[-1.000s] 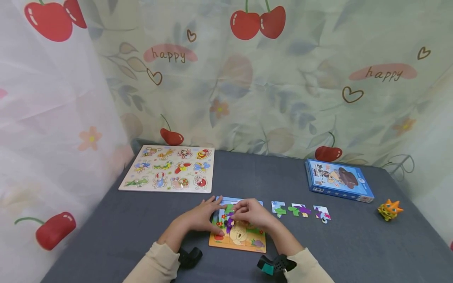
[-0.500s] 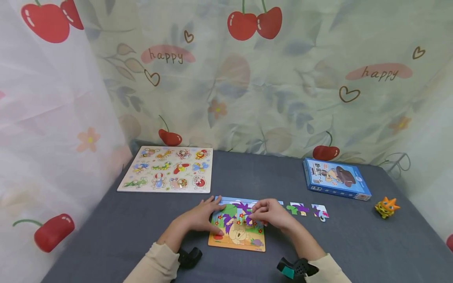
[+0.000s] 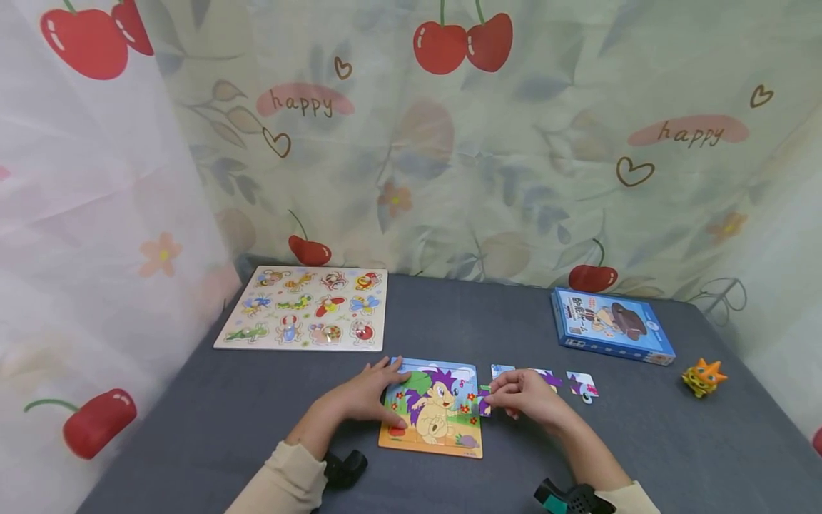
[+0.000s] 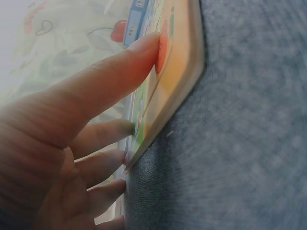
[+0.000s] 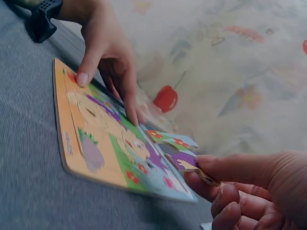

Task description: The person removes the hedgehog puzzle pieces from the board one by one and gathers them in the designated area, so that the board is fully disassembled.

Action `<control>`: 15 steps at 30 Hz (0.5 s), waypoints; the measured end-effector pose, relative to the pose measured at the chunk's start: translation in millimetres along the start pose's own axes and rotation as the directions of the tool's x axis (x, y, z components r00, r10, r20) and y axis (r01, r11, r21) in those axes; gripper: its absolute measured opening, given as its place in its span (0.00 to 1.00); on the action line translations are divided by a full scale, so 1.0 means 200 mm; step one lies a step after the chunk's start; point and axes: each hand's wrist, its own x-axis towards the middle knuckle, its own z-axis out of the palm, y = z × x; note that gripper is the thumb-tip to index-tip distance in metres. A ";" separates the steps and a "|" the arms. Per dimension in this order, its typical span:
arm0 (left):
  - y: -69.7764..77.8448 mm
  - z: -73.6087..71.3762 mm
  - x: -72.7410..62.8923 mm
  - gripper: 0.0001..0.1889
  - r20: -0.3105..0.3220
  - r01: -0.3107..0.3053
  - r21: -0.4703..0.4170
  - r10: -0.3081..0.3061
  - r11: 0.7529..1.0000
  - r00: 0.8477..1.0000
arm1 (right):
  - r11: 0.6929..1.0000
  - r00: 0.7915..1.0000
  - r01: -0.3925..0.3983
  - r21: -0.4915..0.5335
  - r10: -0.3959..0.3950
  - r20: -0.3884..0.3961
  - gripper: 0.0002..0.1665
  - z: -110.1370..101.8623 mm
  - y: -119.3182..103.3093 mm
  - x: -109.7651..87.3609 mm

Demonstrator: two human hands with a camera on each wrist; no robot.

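A picture puzzle board [image 3: 443,428] with a purple-haired hedgehog lies on the dark tabletop in the head view. My left hand [image 3: 361,394] rests at its left side, with the thumb on the lower left of the picture and the fingers spread along the left and far edges. In the left wrist view the thumb [image 4: 110,76] touches the board's face. Just beyond the right edge, my right hand [image 3: 531,397] pinches a jigsaw piece [image 3: 484,404]. The right wrist view shows this jigsaw piece [image 5: 184,162] between thumb and index finger, purple and green with red flowers.
Loose jigsaw pieces lie right of the board: one [image 3: 501,370] partly behind my right hand, another [image 3: 550,378], and one farther right [image 3: 581,384]. An insect puzzle board [image 3: 302,308] lies back left. A blue box [image 3: 613,326] and a spiky toy [image 3: 703,378] are at right.
My right hand has moved rightward from over the hedgehog board to beyond its right edge, carrying the jigsaw piece. The hedgehog picture is now uncovered. My left hand has stayed in place.
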 end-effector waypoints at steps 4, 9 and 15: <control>0.00 0.00 0.00 0.43 0.003 -0.007 0.009 0.007 1.000 1.000 | 1.000 1.000 -0.023 0.000 0.023 -0.009 0.23 -0.04 0.02 -0.04; -0.01 0.00 0.00 0.42 -0.002 0.006 0.001 -0.006 1.000 1.000 | 0.999 0.998 -0.049 -0.002 0.049 -0.042 0.24 -0.08 0.07 -0.06; 0.00 0.00 0.00 0.43 -0.007 0.008 -0.001 -0.008 1.000 1.000 | 0.997 0.996 -0.069 0.017 0.070 -0.059 0.23 -0.13 0.11 -0.08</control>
